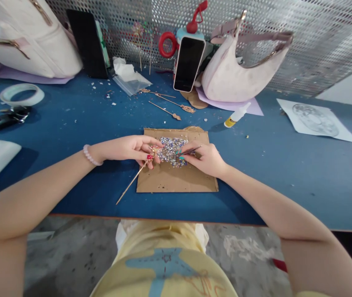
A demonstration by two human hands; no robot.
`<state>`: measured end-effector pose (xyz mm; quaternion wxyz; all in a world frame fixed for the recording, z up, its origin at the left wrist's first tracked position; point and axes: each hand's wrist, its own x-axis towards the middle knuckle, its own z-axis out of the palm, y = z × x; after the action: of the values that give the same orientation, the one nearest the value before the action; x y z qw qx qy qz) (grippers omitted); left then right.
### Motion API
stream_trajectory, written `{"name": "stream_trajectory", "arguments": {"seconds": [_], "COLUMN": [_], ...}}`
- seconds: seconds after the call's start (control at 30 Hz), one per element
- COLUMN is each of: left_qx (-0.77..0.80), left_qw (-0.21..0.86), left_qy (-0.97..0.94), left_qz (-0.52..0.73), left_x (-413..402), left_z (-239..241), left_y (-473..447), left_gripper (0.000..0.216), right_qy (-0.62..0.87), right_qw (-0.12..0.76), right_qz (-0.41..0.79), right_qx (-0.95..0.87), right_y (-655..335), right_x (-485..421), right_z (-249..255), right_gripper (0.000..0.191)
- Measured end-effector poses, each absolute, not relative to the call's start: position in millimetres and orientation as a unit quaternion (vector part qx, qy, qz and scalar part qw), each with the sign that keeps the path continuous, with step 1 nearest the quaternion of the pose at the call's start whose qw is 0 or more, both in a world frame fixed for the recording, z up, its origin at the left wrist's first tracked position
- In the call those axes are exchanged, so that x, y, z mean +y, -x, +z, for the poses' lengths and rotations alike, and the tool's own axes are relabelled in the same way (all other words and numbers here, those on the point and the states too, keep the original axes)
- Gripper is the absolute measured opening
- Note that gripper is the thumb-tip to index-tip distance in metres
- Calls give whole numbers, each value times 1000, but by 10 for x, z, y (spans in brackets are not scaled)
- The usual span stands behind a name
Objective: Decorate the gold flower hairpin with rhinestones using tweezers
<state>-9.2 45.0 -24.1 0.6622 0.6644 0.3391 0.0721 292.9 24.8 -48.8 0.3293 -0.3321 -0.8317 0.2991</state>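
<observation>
We see both hands meeting over a brown cardboard sheet (176, 178) that lies near the middle of the counter's (287, 173) front edge. The left hand (129, 148), with a pale bead bracelet (89, 156) at the wrist, pinches the decorated head of a gold pin (130, 185) between thumb and fingertips. The pin's thin shaft slants down and left, off the cardboard and toward the front edge. The right hand (206, 159) is closed around thin tweezers (190, 151), and their tips point left into a heap of sparkling bits (171, 152) on the upper half of the cardboard, just beside the pin's head. Whether the tips hold a piece is too small for us to tell.

Behind the cardboard lie more gold pins (167, 109), loose on the blue surface. Along the back edge, against the perforated metal screen, stand a phone (189, 64) and a pale handbag (234, 76) side by side, with a small glue bottle (237, 114) lying in front of the bag. Toward the back left corner we find a white backpack (30, 39) and a dark tablet (87, 43) with a crumpled plastic bag (131, 80) near it. A ring of tape (22, 95) lies nearer the left edge. Over by the right edge rests a printed paper sheet (316, 120) — well apart from the hands.
</observation>
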Motion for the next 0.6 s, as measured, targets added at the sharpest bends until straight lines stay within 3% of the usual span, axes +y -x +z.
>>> {"name": "stream_trajectory", "arguments": {"seconds": [0.6], "left_qx": [332], "left_qw": [669], "left_qy": [-663], "left_qz": [63], "left_x": [476], "left_z": [-278], "left_y": [113], "left_gripper": [56], "right_qy": [333], "right_qw": [330], "right_qz": [259], "right_qx": [-845], "right_y": [-2951], "right_x": [240], "right_z": [-533], "right_gripper": [12]}}
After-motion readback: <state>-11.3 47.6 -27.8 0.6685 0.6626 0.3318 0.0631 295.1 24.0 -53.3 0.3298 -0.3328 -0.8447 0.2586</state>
